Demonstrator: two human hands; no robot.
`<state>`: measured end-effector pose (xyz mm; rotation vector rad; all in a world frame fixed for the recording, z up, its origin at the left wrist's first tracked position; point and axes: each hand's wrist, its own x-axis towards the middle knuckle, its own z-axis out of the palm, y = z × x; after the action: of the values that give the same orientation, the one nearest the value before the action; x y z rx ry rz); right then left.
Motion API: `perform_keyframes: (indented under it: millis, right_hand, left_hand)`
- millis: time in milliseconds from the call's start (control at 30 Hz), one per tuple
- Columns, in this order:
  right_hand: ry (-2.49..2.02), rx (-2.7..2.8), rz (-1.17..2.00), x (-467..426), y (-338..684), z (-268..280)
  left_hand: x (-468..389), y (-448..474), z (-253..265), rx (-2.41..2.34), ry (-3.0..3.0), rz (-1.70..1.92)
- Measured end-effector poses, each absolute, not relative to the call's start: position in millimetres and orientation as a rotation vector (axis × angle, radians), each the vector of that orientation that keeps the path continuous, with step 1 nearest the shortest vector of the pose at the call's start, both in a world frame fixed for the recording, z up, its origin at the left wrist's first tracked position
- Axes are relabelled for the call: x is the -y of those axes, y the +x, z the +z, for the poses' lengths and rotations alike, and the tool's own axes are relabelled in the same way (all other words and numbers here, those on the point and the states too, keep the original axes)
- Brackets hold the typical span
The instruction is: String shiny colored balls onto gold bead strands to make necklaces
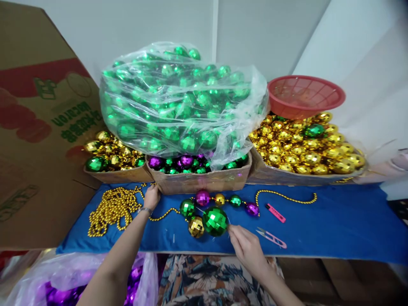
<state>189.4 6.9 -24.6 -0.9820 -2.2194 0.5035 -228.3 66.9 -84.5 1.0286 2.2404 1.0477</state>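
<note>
My right hand (248,247) pinches at the right side of a large faceted green ball (215,221), where a thin clear thread (229,222) shows at the fingertips. Left of that ball lie a gold ball (196,227) and a smaller green ball (187,208). A strung row continues behind with a purple ball (202,197), a small gold ball (219,199), a green ball (235,200) and another purple ball (252,208). My left hand (152,197) is closed by the middle box's front left corner, near a gold bead chain (164,216); its fingertips are hidden.
Pink thread snips (272,238) and a pink cutter (276,213) lie on the blue cloth (334,225). Gold bead chains (114,208) are heaped left. Behind stand a cardboard box (197,180), a bag of green balls (178,102), gold balls (296,148) and a red basket (306,95).
</note>
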Motion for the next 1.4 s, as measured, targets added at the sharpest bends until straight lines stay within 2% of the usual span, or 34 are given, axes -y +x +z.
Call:
perform_keyframes:
  millis: [167, 300, 633, 1200, 1400]
  right_hand:
    - [-0.951, 2.230, 0.494, -4, 190, -24]
    - [-0.941, 2.243, 0.499, -1, 190, -24]
    - [-0.987, 2.322, 0.381, 4, 182, -19]
    - [-1.058, 2.317, 0.226, 5, 190, -32]
    - [-1.191, 2.146, 0.526, 2, 195, -74]
  left_hand:
    - [-42, -208, -70, -2.138, 0.786, 1.333]
    - [-15, -170, -50, -1.875, 0.553, 1.537]
    - [0, -61, 14, -1.039, 0.183, 1.542]
    - [1, -23, 18, -1.131, 0.289, 1.544]
    - [3, -5, -24, -1.371, 0.664, 1.395]
